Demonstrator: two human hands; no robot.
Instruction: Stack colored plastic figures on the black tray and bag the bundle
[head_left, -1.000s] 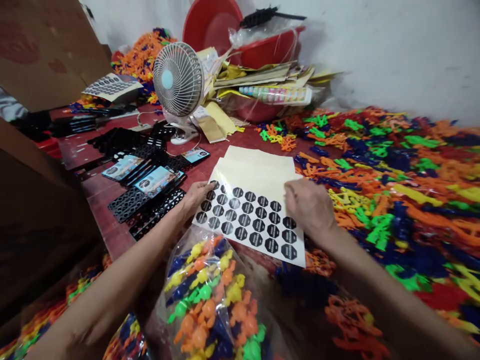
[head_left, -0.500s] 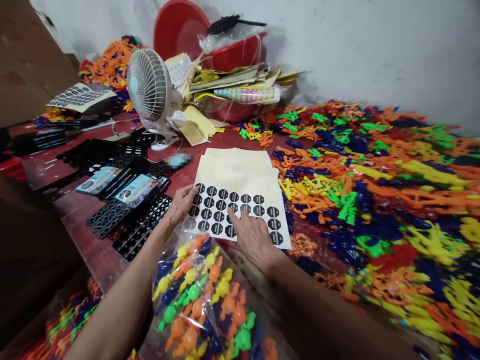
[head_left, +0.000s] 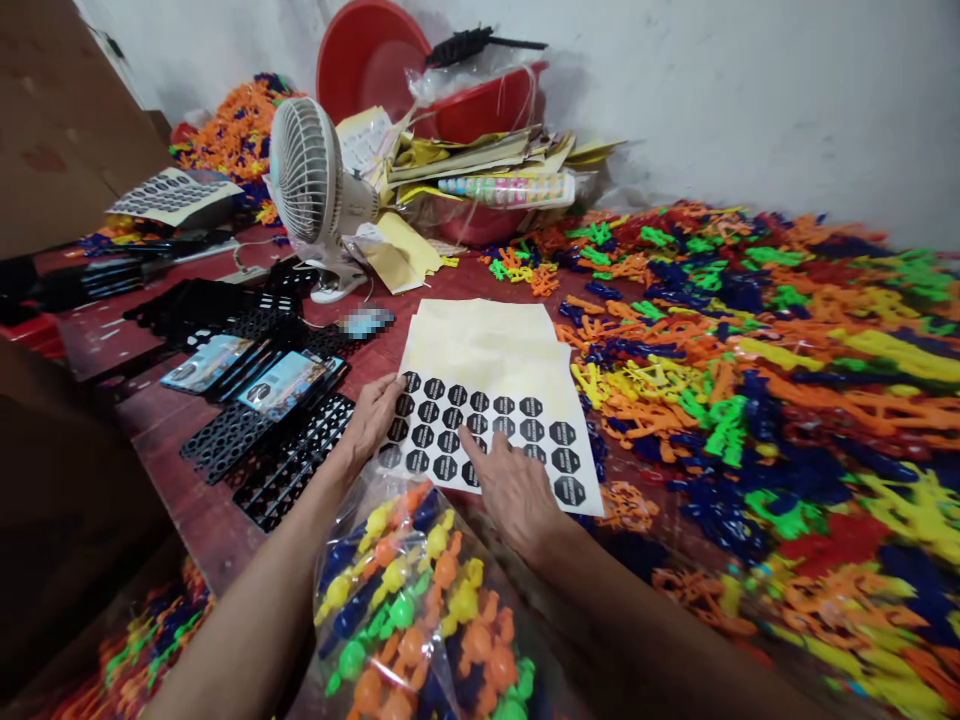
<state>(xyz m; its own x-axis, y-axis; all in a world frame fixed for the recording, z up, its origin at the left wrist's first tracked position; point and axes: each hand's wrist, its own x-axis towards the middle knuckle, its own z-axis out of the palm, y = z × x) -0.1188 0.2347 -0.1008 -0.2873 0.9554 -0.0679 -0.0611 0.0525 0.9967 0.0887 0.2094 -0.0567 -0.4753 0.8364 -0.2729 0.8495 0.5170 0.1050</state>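
Note:
A sheet of black octagonal stickers (head_left: 480,345) lies on the red table, its upper part bare pale backing. At its left edge, the fingers of my left hand (head_left: 373,420) close on the margin; the thumb is hard to make out. My right hand (head_left: 519,490) rests over the lower middle of the sheet, its index finger stretched out and touching the stickers, with nothing held. Just in front of me is a clear plastic bag (head_left: 420,610) filled with orange, yellow, green and blue plastic figures, between my forearms.
Loose colourful plastic figures (head_left: 750,370) heap along the right side. A white fan (head_left: 306,175) stands behind the left hand. Printed blue cards (head_left: 285,385) lie on black perforated strips (head_left: 300,465) to the left. Red basins (head_left: 367,65) and yellow papers (head_left: 480,160) are stacked by the wall.
The whole view has shifted slightly, so things appear a little farther right. Both hands stay at nearly the same places on the sticker sheet.

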